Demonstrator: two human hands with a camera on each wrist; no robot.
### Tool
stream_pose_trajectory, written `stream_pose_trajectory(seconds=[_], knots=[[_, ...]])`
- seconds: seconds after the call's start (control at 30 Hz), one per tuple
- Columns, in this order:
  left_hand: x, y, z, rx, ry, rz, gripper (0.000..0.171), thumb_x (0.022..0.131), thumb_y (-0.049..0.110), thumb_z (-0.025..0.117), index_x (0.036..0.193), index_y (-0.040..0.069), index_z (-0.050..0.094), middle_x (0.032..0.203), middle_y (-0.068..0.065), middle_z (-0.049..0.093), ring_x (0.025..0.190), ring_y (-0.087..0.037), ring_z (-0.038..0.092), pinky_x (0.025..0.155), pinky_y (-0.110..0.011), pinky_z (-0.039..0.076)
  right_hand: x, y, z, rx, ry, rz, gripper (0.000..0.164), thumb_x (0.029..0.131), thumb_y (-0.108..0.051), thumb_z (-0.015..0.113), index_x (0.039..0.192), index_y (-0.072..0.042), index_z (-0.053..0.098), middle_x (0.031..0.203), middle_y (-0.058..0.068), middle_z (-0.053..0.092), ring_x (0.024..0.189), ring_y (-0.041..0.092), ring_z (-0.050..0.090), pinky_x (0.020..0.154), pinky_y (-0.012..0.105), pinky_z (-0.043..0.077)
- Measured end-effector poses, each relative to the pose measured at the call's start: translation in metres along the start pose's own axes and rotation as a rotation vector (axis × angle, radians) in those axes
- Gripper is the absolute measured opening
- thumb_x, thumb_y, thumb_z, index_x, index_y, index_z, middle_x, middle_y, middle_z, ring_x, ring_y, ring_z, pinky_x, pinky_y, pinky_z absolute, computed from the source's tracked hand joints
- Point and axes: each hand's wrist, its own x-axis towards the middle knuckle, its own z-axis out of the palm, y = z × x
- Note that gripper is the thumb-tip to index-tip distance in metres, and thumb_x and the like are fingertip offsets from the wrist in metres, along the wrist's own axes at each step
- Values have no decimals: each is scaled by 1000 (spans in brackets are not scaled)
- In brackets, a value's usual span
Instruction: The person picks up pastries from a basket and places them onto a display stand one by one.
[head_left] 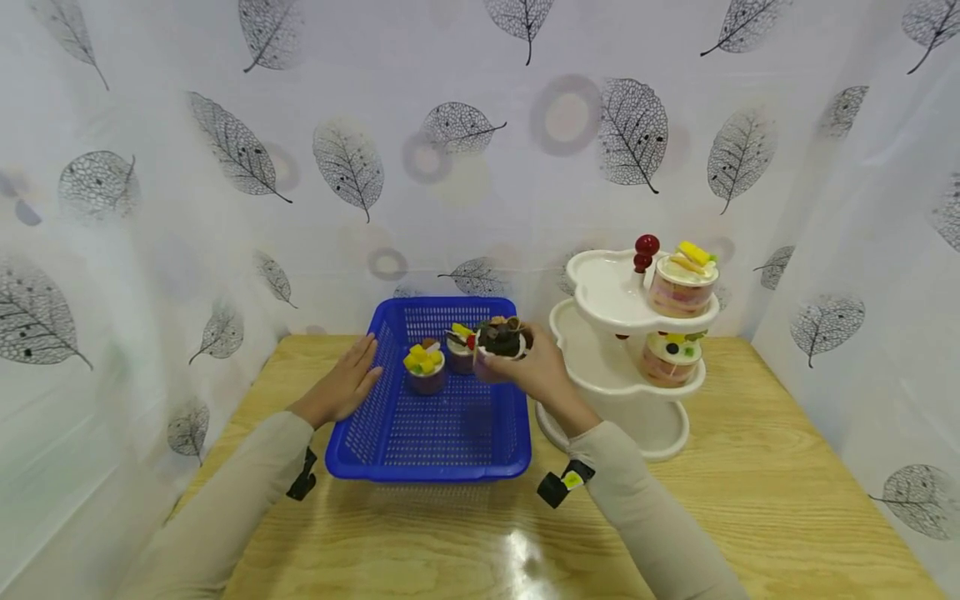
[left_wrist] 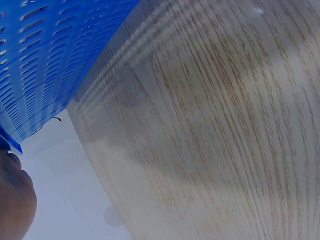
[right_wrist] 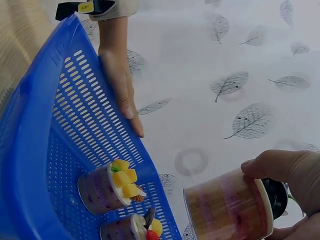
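My right hand (head_left: 542, 367) grips a dessert cup with a dark chocolate topping (head_left: 501, 337) over the right part of the blue basket (head_left: 431, 475). In the right wrist view the clear side of this cup (right_wrist: 227, 207) shows tan and pink layers, with the thumb at its upper rim. Fingers straight, my left hand (head_left: 347, 383) rests against the basket's left rim. Inside the basket, a cup topped with yellow cubes (head_left: 425, 367) stands beside a cup with yellow and red fruit (head_left: 459, 346), which the held cup partly overlaps in the head view.
Right of the basket stands a white three-tier stand (head_left: 615, 292) with a red knob on top. One fruit-topped cup (head_left: 682, 283) sits on its top tier, another (head_left: 670, 360) on the middle tier. Leaf-patterned curtain (head_left: 465, 208) surrounds the wooden table (head_left: 765, 500).
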Motion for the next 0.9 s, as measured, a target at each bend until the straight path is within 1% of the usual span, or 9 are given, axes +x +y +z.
stream_pose_trajectory(seconds=[0.07, 0.17, 0.3, 0.53, 0.6, 0.73, 0.9], knots=[[0, 0, 0, 1, 1, 0, 59, 107, 27, 24, 149, -12, 9, 158, -26, 3, 145, -42, 0, 116, -55, 6, -5, 1, -6, 21, 8, 4, 70, 73, -23, 82, 131, 1, 51, 124, 18, 58, 114, 31, 56, 95, 41, 49], [0, -1, 1, 1, 6, 3, 59, 107, 27, 24, 149, -12, 10, 157, -26, 4, 145, -43, 1, 116, -56, 7, -11, 6, -15, 69, 28, 8, 75, 74, -22, 82, 136, 1, 46, 130, 19, 54, 118, 31, 55, 96, 42, 49], [0, -2, 1, -5, 11, 7, 59, 107, 27, 24, 149, -12, 10, 157, -26, 4, 145, -42, 1, 116, -56, 7, -20, 13, -24, 80, 98, 10, 79, 74, -19, 82, 139, 4, 42, 131, 21, 53, 119, 31, 53, 98, 42, 47], [1, -2, 0, -7, 9, 7, 59, 106, 26, 25, 149, -12, 10, 157, -27, 4, 145, -42, 1, 116, -56, 7, -36, 22, -34, 174, 223, -8, 72, 75, -11, 81, 135, 6, 46, 128, 22, 55, 117, 27, 54, 98, 38, 46], [1, -2, 1, -5, 3, 6, 59, 106, 27, 25, 149, -12, 9, 157, -27, 3, 145, -42, 0, 116, -56, 6, -39, 24, -37, 180, 250, -10, 71, 75, -11, 81, 135, 7, 45, 129, 23, 54, 118, 27, 53, 100, 37, 45], [1, -2, 1, -3, -8, 0, 61, 107, 29, 24, 149, -12, 9, 157, -27, 2, 145, -43, 0, 116, -56, 6, -43, 28, -42, 193, 284, -11, 70, 76, -10, 80, 133, 9, 46, 130, 24, 53, 120, 29, 51, 102, 37, 44], [1, -1, 0, -4, -18, -9, 61, 107, 29, 24, 149, -11, 9, 158, -26, 2, 145, -42, -1, 116, -55, 5, -47, 32, -48, 185, 320, 5, 68, 75, -12, 81, 130, 10, 47, 127, 23, 53, 119, 30, 51, 101, 37, 43]])
